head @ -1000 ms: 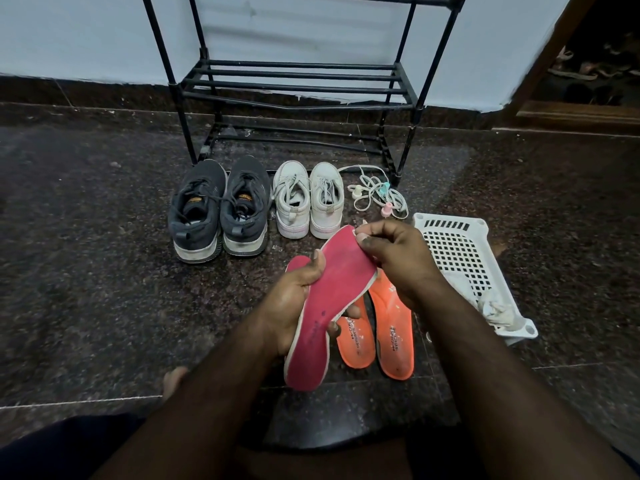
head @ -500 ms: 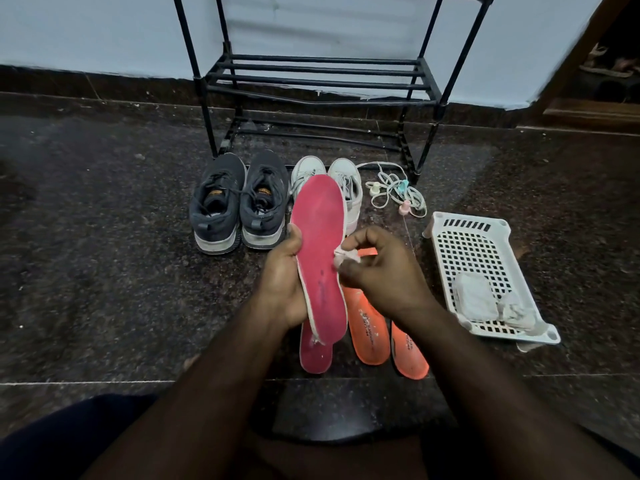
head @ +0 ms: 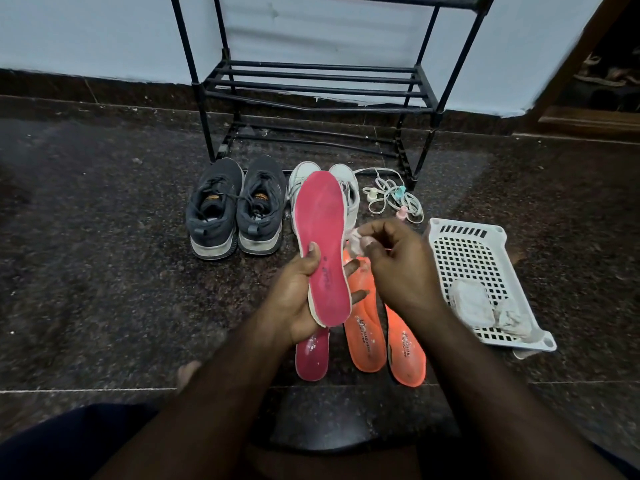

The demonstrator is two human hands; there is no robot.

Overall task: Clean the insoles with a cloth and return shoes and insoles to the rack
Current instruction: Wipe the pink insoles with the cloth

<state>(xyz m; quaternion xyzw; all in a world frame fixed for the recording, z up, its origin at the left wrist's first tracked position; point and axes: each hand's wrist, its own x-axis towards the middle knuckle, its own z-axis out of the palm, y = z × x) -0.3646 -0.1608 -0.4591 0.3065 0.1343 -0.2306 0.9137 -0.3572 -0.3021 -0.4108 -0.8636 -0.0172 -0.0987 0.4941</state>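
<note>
Up in front of the person, the pink insole (head: 323,247) stands nearly upright in the left hand (head: 298,299), thumb pressed on its face and fingers curled behind its heel end. Its toe end hides much of the white shoes (head: 346,199) behind it. Just beside it, the right hand (head: 394,268) pinches a small white cloth (head: 355,240) between thumb and fingertips, close to the insole's edge; whether they touch is unclear. Under the hands lie a second pink insole (head: 311,358) and two orange insoles (head: 367,341) flat on the dark floor (head: 104,289), partly covered by both hands. Left of the white shoes sit black shoes (head: 235,209), heels toward the camera. A tangle of white laces (head: 391,199) lies right of the white pair. Farther right is a white basket (head: 464,244) holding crumpled wipes (head: 474,306). Behind everything stands the black rack (head: 311,88) against a pale wall (head: 86,36).
</note>
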